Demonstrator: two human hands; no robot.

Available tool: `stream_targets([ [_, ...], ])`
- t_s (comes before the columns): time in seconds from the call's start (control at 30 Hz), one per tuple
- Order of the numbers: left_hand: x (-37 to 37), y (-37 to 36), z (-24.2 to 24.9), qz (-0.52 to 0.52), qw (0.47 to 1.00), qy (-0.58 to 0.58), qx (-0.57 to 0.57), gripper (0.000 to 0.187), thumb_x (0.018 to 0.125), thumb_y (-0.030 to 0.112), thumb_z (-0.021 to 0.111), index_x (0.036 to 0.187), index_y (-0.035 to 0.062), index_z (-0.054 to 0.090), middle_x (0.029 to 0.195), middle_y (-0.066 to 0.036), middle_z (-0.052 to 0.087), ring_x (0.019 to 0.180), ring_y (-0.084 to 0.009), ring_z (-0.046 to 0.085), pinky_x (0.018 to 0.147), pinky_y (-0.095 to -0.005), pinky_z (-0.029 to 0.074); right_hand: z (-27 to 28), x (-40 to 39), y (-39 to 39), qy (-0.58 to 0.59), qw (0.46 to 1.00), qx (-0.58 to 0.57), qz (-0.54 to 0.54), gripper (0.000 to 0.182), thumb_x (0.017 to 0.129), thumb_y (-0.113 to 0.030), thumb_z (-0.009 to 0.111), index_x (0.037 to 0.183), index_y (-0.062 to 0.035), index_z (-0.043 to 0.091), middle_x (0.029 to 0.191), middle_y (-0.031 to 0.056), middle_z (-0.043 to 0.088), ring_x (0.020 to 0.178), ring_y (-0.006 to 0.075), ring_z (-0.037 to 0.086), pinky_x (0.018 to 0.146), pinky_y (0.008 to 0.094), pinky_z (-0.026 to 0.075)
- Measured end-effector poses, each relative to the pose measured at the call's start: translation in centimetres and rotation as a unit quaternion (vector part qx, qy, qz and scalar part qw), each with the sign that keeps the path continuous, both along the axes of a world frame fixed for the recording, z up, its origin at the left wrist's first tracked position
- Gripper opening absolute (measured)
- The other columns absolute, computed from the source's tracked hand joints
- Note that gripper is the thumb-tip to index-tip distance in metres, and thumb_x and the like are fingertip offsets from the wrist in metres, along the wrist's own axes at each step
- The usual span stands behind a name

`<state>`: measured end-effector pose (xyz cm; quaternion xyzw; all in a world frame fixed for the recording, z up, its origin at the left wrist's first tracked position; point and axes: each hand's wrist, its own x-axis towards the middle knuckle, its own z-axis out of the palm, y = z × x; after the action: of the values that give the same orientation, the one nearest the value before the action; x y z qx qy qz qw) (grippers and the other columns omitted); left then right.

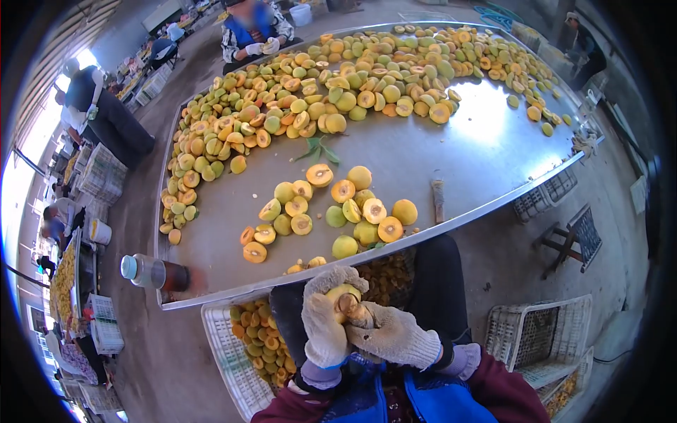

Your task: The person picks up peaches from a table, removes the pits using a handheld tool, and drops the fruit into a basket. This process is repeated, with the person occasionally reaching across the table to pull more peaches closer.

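Note:
My left hand [327, 321], in a pale knitted work glove, is wrapped around a yellow apricot [343, 290] just off the table's front edge. My right hand [396, 334], gloved too, is closed and presses in against the fruit from the right. A brown rounded end [348, 304] pokes up between the hands; I cannot tell what it belongs to. Beyond them on the metal table [381, 151] lie loose apricot halves [301, 224], cut faces up with pits showing, among whole apricots [405, 211]. A slim tool with a wrapped handle [438, 197] rests to their right.
A large heap of apricots [282, 92] covers the table's far and left sides. At the left corner lies a jar of dark liquid [155, 272]. White crates [218, 338] stand below, one filled with apricots; a folding stool [575, 240] is at right. Across sits a gloved person [250, 35].

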<state>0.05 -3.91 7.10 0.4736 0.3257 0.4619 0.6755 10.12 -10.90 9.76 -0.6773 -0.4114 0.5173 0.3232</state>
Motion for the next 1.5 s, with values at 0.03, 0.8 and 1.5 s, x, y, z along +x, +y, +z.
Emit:
stream_targets([
  [0.03, -0.1, 0.2, 0.3, -0.003, 0.999, 0.027, 0.046, 0.067, 0.095, 0.063, 0.038, 0.111, -0.0003, 0.055, 0.093, -0.013, 0.064, 0.084, -0.0227, 0.061, 0.082, -0.0347, 0.05, 0.6, 0.1, 0.3, 0.043, 0.998, -0.034, 0.026, 0.032, 0.089, -0.04, 0.062, 0.1, -0.0101, 0.059, 0.071, 0.0082, 0.065, 0.059, 0.0215, 0.066, 0.056, 0.0338, 0.052],
  [0.8, -1.8, 2.5, 2.2, -0.201, 0.97, 0.074, 0.114, 0.033, 0.099, 0.025, 0.049, 0.104, -0.0038, 0.063, 0.093, -0.012, 0.066, 0.078, -0.0156, 0.062, 0.071, -0.0293, 0.051, -1.5, 2.0, -0.7, 0.559, 0.816, -0.124, 0.08, 0.021, 0.087, -0.023, 0.066, 0.082, -0.0034, 0.06, 0.056, 0.0014, 0.053, 0.037, 0.008, 0.043, 0.032, 0.0234, 0.032],
  [1.5, -0.7, 0.8, -0.7, -0.155, 0.977, -0.097, 0.11, 0.026, 0.092, 0.022, 0.056, 0.099, -0.0007, 0.065, 0.097, -0.018, 0.067, 0.09, -0.028, 0.065, 0.074, -0.0376, 0.053, -3.4, 0.9, -2.0, 0.713, 0.698, -0.041, 0.054, 0.024, 0.086, -0.022, 0.068, 0.096, -0.002, 0.058, 0.085, 0.0037, 0.058, 0.066, 0.0092, 0.055, 0.056, 0.0221, 0.046],
])
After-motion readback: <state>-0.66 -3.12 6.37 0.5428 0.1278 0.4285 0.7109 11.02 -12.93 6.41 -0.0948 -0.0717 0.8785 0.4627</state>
